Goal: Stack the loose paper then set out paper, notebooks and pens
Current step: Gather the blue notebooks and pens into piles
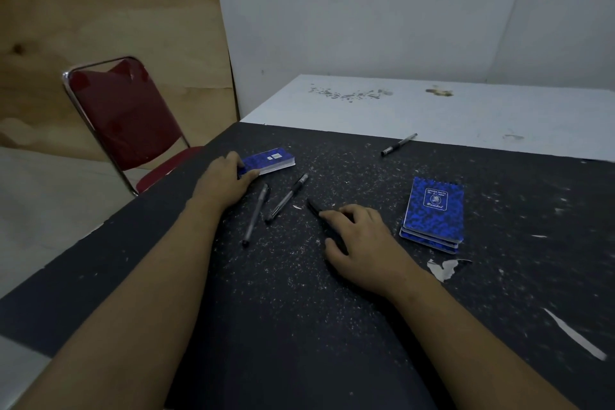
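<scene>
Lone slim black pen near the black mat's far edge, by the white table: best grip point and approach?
Pinch the slim black pen at mid-barrel, coming straight down from above with fingers set across its long axis. It lies flat and diagonal on the black speckled mat, so only its top and sides are exposed. Nothing lies close to it, so both sides look free.

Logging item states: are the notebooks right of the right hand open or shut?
Shut. The stacked notebooks lie flat, printed blue cover up, no pages spread.
</scene>
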